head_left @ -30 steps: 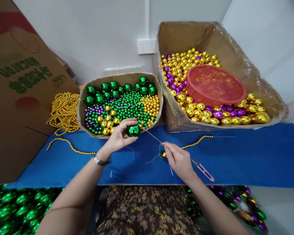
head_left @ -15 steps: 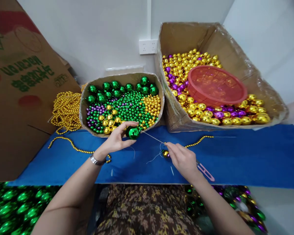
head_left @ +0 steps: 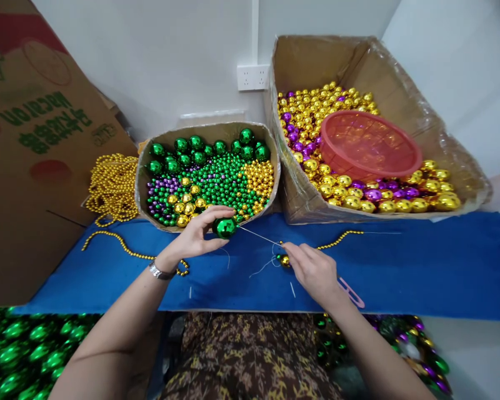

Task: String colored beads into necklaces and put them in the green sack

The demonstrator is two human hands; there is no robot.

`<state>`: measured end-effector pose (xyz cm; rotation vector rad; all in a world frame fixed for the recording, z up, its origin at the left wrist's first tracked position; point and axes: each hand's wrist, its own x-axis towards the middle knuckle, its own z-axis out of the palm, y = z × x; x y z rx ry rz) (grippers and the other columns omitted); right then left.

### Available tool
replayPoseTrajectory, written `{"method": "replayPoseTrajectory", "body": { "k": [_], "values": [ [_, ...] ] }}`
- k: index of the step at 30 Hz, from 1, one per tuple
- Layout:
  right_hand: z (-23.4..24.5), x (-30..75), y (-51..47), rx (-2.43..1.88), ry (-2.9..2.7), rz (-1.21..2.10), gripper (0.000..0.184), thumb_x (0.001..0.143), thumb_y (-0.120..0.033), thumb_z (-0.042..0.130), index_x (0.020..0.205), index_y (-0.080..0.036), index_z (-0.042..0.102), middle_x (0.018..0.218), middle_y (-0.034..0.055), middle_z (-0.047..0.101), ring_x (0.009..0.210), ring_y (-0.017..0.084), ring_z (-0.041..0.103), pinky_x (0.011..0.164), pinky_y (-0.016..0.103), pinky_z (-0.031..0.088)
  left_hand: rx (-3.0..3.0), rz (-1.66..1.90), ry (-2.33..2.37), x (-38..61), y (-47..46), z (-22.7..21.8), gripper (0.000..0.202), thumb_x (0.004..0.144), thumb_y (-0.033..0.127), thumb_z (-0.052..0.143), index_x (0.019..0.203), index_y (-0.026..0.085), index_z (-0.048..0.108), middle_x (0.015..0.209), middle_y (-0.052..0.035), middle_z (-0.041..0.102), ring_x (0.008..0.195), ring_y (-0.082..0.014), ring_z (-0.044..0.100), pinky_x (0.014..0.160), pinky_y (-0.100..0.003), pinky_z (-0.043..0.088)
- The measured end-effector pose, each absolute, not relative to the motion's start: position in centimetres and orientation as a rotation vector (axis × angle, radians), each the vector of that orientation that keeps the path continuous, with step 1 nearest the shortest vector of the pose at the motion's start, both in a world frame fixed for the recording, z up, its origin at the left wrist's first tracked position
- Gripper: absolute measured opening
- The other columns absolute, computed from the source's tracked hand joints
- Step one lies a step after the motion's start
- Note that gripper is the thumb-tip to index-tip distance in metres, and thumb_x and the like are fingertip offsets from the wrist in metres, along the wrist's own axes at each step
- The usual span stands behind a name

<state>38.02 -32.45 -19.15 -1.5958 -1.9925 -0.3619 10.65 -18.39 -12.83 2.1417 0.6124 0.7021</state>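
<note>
My left hand (head_left: pixel 198 234) pinches a large shiny green ball (head_left: pixel 224 227) just in front of the small cardboard box (head_left: pixel 210 132) of green, gold and purple beads. My right hand (head_left: pixel 312 270) pinches a long thin needle (head_left: pixel 258 235) whose tip touches the green ball. A thread runs from the needle to a strand of small gold beads (head_left: pixel 337 240) lying on the blue cloth (head_left: pixel 420 266). A gold bead (head_left: pixel 284 260) sits just below my right fingers.
A big cardboard box (head_left: pixel 400 72) at the right holds gold and purple balls and a red plastic basin (head_left: pixel 369 145). Pink snips (head_left: pixel 352 291) lie by my right wrist. A gold bead pile (head_left: pixel 110 186) and strand (head_left: pixel 120 247) lie left. Bags of green balls (head_left: pixel 20 350) sit below.
The green ball and needle tip have come together; my right hand has shifted slightly right and covers more of the pink snips.
</note>
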Motion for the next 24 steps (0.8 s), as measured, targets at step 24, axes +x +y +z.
{"method": "replayPoseTrajectory", "body": {
  "k": [24],
  "values": [
    [-21.2,35.2,-32.6,-1.394,-1.699,0.554,0.022,0.097,-0.027,0.044,0.097,-0.021,0.064,0.093,0.0042,0.075,0.084,0.017,0.071,0.076,0.025,0.055,1.131,0.917,0.542,15.8,-22.4,-17.2,0.05,0.068,0.024,0.082,0.114,0.019,0.064,0.114,-0.0093,0.066,0.096,-0.0169,0.061,0.082,-0.027,0.048]
  ]
}}
